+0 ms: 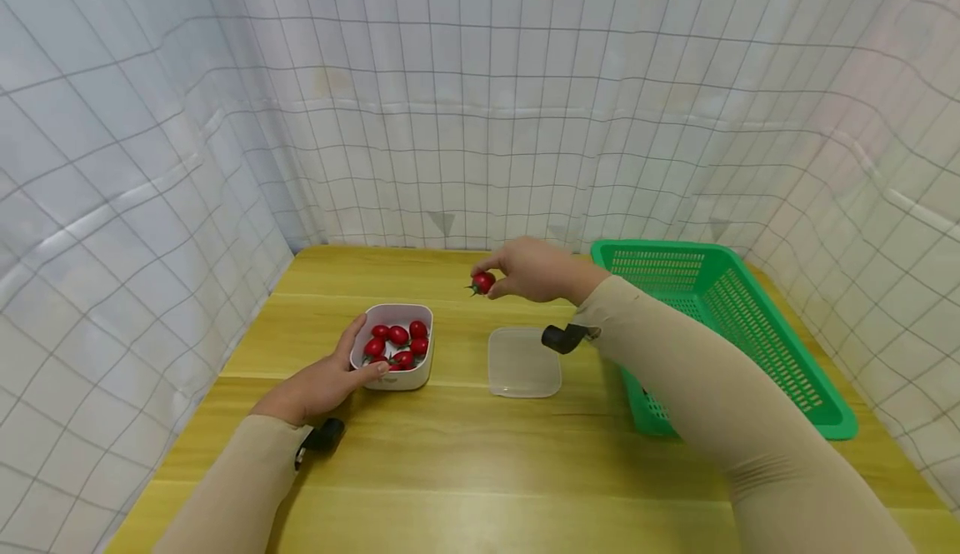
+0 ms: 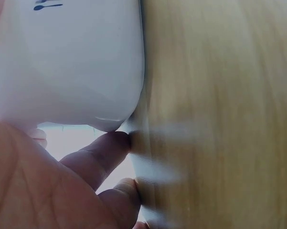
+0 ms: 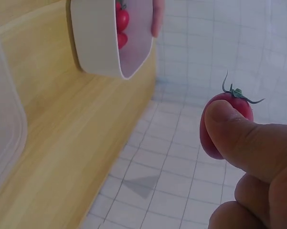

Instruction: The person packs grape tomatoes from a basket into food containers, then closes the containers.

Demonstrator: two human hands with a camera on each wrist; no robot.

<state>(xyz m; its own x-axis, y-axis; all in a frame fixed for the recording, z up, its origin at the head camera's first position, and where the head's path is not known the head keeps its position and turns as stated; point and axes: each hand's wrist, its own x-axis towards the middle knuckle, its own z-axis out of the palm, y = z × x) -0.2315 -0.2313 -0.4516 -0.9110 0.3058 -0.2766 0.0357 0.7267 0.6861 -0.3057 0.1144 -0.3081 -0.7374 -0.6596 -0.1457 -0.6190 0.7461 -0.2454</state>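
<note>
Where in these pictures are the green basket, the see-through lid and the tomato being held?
Green basket (image 1: 761,327): head view, slatted side wall.
See-through lid (image 1: 523,363): head view, middle of top.
Held tomato (image 1: 482,282): head view, red side.

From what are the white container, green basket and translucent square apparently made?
White container: probably plastic, softly glossy; smooth wall and rounded corners look moulded.
Green basket: likely plastic, smooth-looking; regular slots pierce its evenly coloured walls.
Translucent square: perhaps plastic, cloudy finish; it looks thin, but glass remains possible.
</note>
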